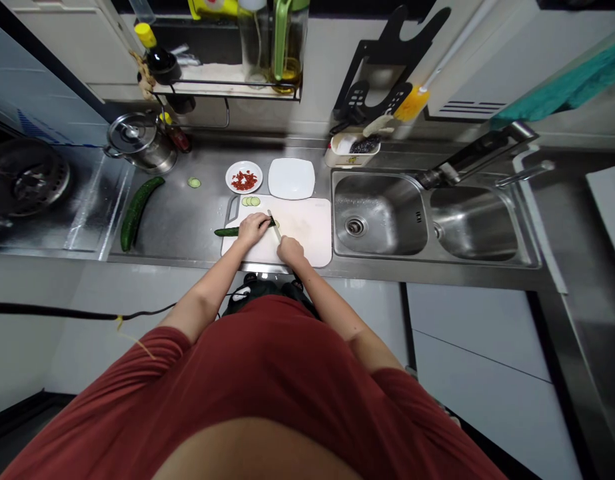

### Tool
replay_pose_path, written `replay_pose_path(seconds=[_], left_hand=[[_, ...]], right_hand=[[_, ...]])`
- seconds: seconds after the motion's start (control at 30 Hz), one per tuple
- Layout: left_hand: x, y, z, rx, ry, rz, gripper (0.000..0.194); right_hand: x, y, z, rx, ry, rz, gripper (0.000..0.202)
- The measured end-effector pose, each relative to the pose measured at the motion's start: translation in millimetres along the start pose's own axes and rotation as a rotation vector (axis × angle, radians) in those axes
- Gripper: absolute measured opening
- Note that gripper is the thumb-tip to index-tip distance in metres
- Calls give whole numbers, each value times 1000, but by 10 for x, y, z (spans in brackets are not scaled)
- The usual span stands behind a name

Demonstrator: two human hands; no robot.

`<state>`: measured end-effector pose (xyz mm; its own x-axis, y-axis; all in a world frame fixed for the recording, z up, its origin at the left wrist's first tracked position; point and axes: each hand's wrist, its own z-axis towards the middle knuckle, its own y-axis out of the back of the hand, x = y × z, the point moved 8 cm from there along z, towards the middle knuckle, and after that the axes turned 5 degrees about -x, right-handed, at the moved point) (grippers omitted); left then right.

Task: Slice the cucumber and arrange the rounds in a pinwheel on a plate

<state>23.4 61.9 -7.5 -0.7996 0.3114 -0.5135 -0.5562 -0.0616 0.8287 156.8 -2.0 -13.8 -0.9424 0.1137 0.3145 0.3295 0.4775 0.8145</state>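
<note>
Two hands of mine work over the white cutting board; nearest me, my right hand has its fingers wrapped round the handle of the knife, whose blade points away from me, angled a little left; just left of it, my left hand is clamped on the cucumber, fingers bent over its top near the blade, though I cannot tell how closely they sit together; its long axis runs left to right, crosswise to the blade, its left end past the board's edge; my left hand is the nearer, touching it; beyond lie thin slices on the board, then a white plate on the counter.
</note>
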Motion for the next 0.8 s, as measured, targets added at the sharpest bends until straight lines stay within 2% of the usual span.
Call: replay_pose_path(seconds=[0.3,0.47,0.53,0.6,0.8], left_hand=[[-10,90,-3,-35,72,-16,33],[67,227,175,-129,175,-67,34],[43,233,282,-70,181,-65,32],[-22,203,373,43,175,-36,32],[-382,-89,439,514,35,6,39]], right_hand=[[-164,-86,-138,-23,28,-63,29],[-331,-10,-275,-91,45,-193,27],[-413,12,-335,-102,43,-247,28],[-482,29,-389,-112,46,-290,27],[-553,123,-499,-188,100,-400,31]])
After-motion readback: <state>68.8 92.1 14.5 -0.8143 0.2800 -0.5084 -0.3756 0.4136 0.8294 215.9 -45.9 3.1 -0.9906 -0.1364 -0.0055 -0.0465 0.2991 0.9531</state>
